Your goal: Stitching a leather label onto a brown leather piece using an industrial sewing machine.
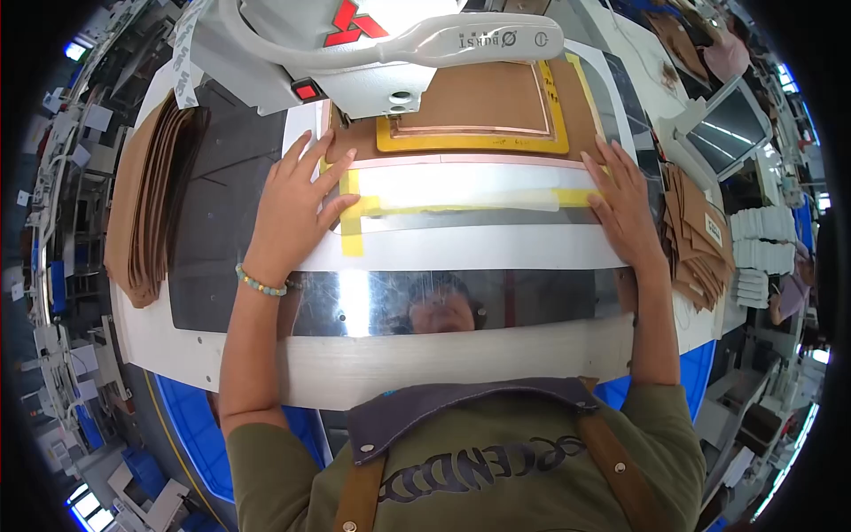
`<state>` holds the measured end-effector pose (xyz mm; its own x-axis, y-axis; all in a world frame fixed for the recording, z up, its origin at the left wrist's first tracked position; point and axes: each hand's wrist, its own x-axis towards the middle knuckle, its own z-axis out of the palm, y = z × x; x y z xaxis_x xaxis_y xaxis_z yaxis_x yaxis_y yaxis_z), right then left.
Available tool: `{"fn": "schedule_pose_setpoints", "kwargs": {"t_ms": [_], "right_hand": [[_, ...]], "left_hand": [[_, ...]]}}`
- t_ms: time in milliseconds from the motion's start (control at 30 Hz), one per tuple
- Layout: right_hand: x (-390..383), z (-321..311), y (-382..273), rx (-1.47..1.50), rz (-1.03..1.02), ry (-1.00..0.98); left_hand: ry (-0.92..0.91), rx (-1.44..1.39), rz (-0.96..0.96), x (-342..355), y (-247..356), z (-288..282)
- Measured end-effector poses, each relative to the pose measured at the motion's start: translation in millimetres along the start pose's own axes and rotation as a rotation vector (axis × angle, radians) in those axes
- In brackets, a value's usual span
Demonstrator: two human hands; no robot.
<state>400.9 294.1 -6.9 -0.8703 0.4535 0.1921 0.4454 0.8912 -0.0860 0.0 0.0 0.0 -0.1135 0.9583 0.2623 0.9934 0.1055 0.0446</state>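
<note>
A flat brown panel (pixel 581 115), cloth or leather, lies under the head of a white sewing machine (pixel 377 93). On it sits a yellow rectangular frame (pixel 470 144). My left hand (pixel 297 199) rests flat with fingers spread at the panel's left front corner, thumb and fingertips by a strip of yellow tape (pixel 352 239). At the right front corner my right hand (pixel 625 204) lies with fingers apart, touching the panel's edge and the tape there. Between my hands runs a white strip (pixel 452 186) along the panel's front edge. Neither hand grips anything.
Stacked brown pieces (pixel 146 204) stand on the table at left, with more brown pieces (pixel 700 235) at right. A tilted screen (pixel 725 129) is at the far right. Nearer me are a shiny metal plate (pixel 381 301) and blue bins (pixel 191 434) below the table edge.
</note>
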Motion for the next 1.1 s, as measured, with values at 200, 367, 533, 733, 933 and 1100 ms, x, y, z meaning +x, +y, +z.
{"fn": "schedule_pose_setpoints", "kwargs": {"t_ms": [200,367,533,733,933,1100], "right_hand": [[-1,-1,-5,-0.023,0.015,0.000],[-2,2,-4,-0.018,0.011,0.010],[0,3,-2,-0.022,0.009,0.015],[0,6,-1,0.000,-0.003,0.022],[-9,10,10,-0.038,0.004,0.010],[-11,14,9,-0.067,0.023,0.033]], "left_hand": [[-0.015,0.003,-0.029,-1,-1,4],[0.000,0.035,-0.025,-2,-3,9],[0.021,0.033,-0.007,2,4,5],[-0.015,0.020,-0.009,0,2,4],[0.000,-0.085,0.020,9,6,8],[-0.037,-0.111,0.042,-1,1,8]]}}
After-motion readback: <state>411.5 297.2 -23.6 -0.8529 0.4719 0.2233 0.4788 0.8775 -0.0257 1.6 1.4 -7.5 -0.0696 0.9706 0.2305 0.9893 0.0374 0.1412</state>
